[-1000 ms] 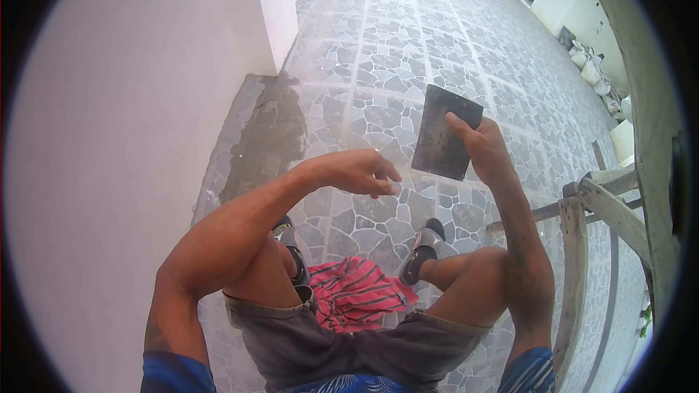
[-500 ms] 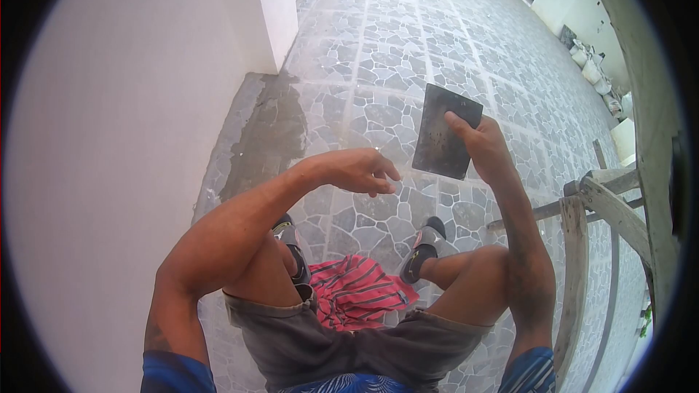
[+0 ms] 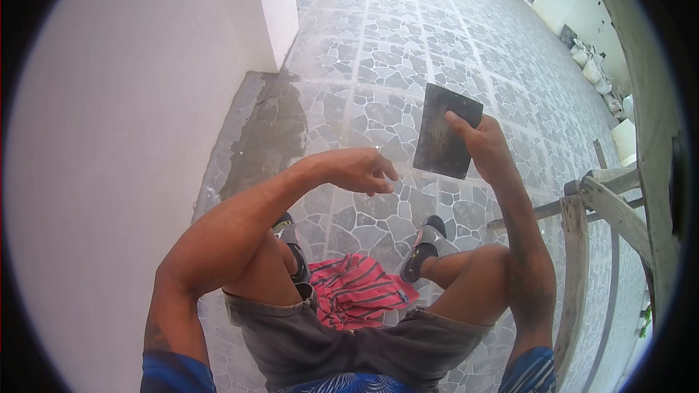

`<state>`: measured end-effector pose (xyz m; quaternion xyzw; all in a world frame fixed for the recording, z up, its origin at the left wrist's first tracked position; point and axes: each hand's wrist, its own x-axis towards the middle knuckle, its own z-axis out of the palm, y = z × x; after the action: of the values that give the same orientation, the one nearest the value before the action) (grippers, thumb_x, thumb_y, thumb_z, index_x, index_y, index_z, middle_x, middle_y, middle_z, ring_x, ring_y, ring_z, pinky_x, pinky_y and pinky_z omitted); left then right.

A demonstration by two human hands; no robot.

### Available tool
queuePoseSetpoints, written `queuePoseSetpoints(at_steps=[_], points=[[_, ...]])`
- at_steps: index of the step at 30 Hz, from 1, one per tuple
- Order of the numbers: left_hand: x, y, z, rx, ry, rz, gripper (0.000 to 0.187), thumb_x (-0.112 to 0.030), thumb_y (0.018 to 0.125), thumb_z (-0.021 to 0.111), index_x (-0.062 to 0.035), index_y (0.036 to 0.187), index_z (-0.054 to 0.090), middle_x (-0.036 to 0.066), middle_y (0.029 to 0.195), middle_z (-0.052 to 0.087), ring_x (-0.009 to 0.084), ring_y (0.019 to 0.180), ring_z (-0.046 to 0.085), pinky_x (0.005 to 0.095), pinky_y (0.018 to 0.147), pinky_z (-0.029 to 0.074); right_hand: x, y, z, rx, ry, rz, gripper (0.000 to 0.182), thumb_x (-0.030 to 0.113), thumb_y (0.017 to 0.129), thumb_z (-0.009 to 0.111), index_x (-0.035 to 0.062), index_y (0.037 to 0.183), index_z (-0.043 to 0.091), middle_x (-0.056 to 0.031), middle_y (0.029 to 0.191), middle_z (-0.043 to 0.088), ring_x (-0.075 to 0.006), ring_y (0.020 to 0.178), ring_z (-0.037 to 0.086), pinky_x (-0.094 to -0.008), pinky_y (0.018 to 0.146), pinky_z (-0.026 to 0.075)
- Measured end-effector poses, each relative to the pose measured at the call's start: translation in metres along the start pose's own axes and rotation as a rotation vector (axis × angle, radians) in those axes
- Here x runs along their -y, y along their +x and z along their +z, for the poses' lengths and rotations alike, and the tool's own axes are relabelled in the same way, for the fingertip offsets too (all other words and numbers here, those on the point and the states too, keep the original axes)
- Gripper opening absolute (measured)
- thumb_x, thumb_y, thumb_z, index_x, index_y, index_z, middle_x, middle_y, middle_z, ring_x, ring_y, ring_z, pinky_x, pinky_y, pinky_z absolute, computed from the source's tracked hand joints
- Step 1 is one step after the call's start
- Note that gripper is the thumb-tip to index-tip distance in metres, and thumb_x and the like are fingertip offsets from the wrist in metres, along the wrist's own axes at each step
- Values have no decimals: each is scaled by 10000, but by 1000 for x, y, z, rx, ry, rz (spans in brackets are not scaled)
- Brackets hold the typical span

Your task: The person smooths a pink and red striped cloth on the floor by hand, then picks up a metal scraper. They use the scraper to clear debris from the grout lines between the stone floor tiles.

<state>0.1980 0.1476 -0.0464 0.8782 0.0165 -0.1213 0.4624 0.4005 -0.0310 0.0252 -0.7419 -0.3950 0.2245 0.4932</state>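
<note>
- The white wall (image 3: 124,124) fills the 9 o'clock side and ends at a corner toward 11 o'clock; beyond it the stone-pattern tiled floor (image 3: 408,36) runs open toward 12 o'clock.
- At the foot of the wall a dark wet patch (image 3: 273,127) lies on the tiles, near the left hand's side.
- At 3 o'clock a weathered wooden frame (image 3: 582,247) with crossed rails closes that side, close beside the right forearm.
- Pale sacks or buckets (image 3: 593,65) line the far wall toward 2 o'clock, well apart from the hands; what they are is too small to tell.
- The right hand (image 3: 484,147) holds a flat steel blade (image 3: 445,131) near the middle of the view, slightly toward 1 o'clock: the grip is closed on its right edge, thumb pressed on the face.
- The blade is a dark rectangle, tilted, with dull grey smears and speckling across its face; a handle is not visible.
- The left hand (image 3: 357,169) hangs just beside the blade's lower left corner, not touching it, fingers loosely curled downward and its grip empty.
- Below, at 6 o'clock, a red striped cloth (image 3: 357,291) lies on the floor between two feet in black sandals (image 3: 422,247).
</note>
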Motion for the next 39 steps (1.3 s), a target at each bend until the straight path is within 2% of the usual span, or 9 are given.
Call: queuePoseSetpoints(at_steps=[39], points=[[-3, -3, 1, 6, 46, -30, 489, -347, 1045, 650, 10, 1379, 638, 122, 1003, 773, 194, 908, 748, 352, 837, 584, 3, -4, 2, -2, -30, -23, 386, 289, 1007, 669, -79, 1093, 748, -94, 932, 766, -130, 831, 693, -306, 747, 544]])
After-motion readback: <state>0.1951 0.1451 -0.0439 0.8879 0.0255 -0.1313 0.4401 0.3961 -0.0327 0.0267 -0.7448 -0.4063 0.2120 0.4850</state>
